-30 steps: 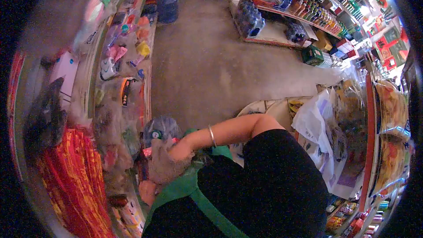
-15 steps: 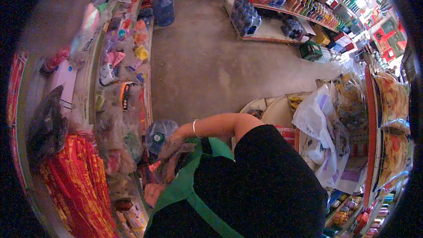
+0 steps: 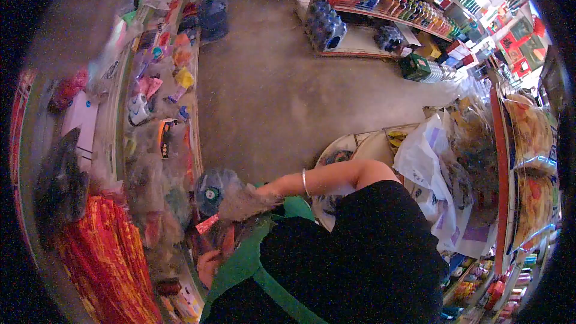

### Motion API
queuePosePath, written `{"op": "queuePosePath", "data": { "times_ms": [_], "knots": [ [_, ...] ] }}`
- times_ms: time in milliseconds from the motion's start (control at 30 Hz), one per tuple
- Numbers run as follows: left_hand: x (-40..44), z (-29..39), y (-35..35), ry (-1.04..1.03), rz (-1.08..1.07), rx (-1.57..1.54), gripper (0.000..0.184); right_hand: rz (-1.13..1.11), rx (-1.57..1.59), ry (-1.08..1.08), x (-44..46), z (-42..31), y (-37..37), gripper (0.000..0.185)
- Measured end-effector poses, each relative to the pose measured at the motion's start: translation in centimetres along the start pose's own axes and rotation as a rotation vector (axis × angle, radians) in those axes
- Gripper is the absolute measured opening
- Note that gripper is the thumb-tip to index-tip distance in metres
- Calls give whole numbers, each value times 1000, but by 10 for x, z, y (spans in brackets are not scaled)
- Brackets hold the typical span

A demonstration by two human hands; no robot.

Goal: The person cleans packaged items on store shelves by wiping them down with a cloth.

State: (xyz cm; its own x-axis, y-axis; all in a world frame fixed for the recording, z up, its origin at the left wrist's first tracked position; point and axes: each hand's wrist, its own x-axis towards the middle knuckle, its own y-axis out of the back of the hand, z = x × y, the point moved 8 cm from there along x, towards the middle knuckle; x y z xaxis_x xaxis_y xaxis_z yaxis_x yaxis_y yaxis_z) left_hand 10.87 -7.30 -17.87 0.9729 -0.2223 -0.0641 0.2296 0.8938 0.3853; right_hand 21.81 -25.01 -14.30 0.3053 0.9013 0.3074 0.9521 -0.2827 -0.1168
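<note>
My right hand (image 3: 265, 194), blurred, reaches across in front of my green apron (image 3: 246, 261), a light band on its wrist. It is closed on a crumpled, see-through plastic bag (image 3: 239, 205). Lower left, my left hand (image 3: 209, 265) shows curled fingers against the apron's edge; what they grip is hidden. Between the hands, a small red and white piece (image 3: 207, 224) shows by the bag. Just beyond them stands a large clear bluish bottle (image 3: 206, 181) with a dark green cap, partly covered by the bag.
Shelving with bagged goods (image 3: 150, 105) runs along my left, with red and yellow packaging (image 3: 108, 252) nearer me. At right, a white plastic bag (image 3: 423, 156) hangs by a red shelf post (image 3: 501, 180). Bottle packs (image 3: 324, 25) sit on a low shelf ahead across the brown floor (image 3: 270, 96).
My right hand and forearm have moved right, away from my left hand, drawing the plastic bag along. The red and white piece shows more. The whole view has shifted slightly.
</note>
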Motion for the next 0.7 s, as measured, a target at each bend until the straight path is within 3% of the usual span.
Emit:
{"op": "queuePosePath", "data": {
  "times_ms": [33,67,200,233,333,467,533,633,700],
  "knots": [
    [1,2,2,18,34,-23,17,37,139,10,0,-15,1,26],
    [2,3,3,34,68,-47,18,31,83,18,-1,-12,-4,25],
    [9,85,-4,-342,298,205,22,-6,-151,48,1,2,-16,21],
    [10,103,-2,-378,360,246,23,-314,110,-150,11,-5,-25,21],
    [13,65,-10,80,142,-130,24,-294,-26,-95,5,-22,-20,20],
    [9,32,-14,-17,31,14,32,-243,-180,17,-9,12,-12,20],
    [6,29,-15,96,45,-119,34,-240,-215,83,-8,46,-6,21],
    [14,86,-16,-357,-90,260,32,-257,-267,218,1,83,2,23],
    [9,54,-17,-113,-34,-73,31,-288,-397,288,7,92,-1,24]
  ]
}}
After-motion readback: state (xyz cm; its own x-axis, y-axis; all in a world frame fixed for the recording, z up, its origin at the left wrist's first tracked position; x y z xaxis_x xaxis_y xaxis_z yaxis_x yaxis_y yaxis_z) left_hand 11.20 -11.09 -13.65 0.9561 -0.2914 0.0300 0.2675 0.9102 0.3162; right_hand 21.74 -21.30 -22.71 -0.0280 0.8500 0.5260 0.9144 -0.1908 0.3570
